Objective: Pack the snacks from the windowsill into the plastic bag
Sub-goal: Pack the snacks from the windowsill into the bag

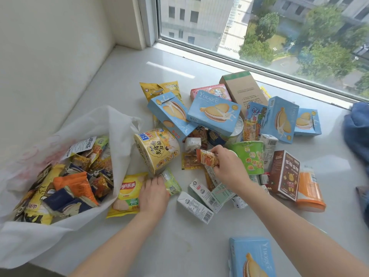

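A white plastic bag [111, 124] lies open at the left of the windowsill [179, 240], holding several snack packets. My left hand [152, 193] rests on a yellow Lay's chip bag [126, 193] and grips a small green packet [172, 183] just outside the bag's mouth. My right hand [227, 168] pinches a small orange-and-white snack packet [206, 157] lifted a little above the pile. A yellow noodle cup [157, 149] lies on its side beside the bag.
A pile of snacks covers the sill: blue biscuit boxes [212, 112], a green cup [249, 156], white milk cartons [196, 207], a brown box [284, 174], an orange tub [309, 190]. Another blue box [251, 256] lies near me. Blue cloth [357, 128] sits at right. The window [279, 33] runs behind.
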